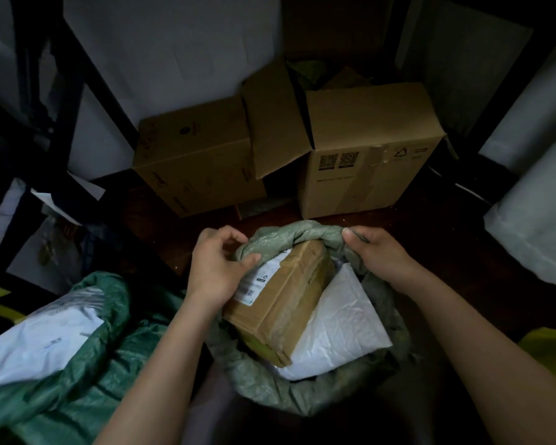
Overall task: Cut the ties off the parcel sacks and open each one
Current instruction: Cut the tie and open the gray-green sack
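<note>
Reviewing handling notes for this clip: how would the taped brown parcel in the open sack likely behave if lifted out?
The brown parcel looks like a stiff, taped cardboard box, so it should probably keep its shape. It lies tilted on a white mailer, so it may slide. The sack rim, held by both hands, drapes over its far end and could snag.

Nothing legible — QR codes, recycling triangle on right carton [369,162].
</note>
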